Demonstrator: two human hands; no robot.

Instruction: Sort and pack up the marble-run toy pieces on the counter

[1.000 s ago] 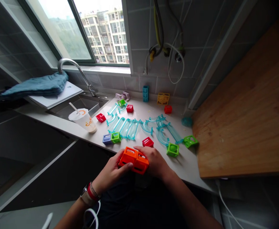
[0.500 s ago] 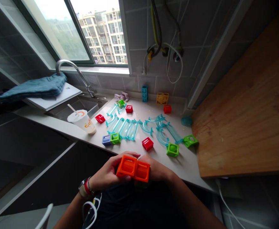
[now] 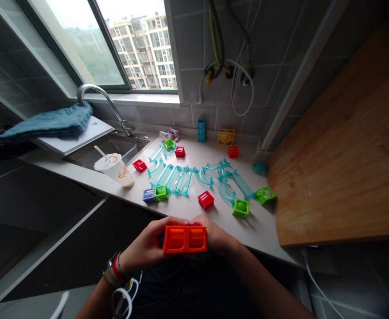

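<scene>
Two orange toy blocks (image 3: 175, 239), pressed side by side, are held in front of my body, below the counter's front edge. My left hand (image 3: 144, 243) is closed round their left side, thumb underneath. From the right, my right hand (image 3: 214, 235) grips the other end; its fingers are mostly hidden behind the blocks. Just beyond my hands lies a red block (image 3: 206, 200) on the counter. A green block (image 3: 240, 208) is to its right. Farther left, a purple block (image 3: 149, 195) touches another green block (image 3: 161, 193).
Clear teal track pieces (image 3: 177, 179) spread across the counter (image 3: 184, 208). A drink cup (image 3: 118, 170) with a straw stands near the sink (image 3: 101, 153). Blue and yellow blocks (image 3: 226, 137) are against the wall. A wooden panel (image 3: 340, 168) borders the right side.
The two orange blocks have turned from a tilt to level and now line up flush. Both hands have shifted slightly with them, and the right one sits closer in.
</scene>
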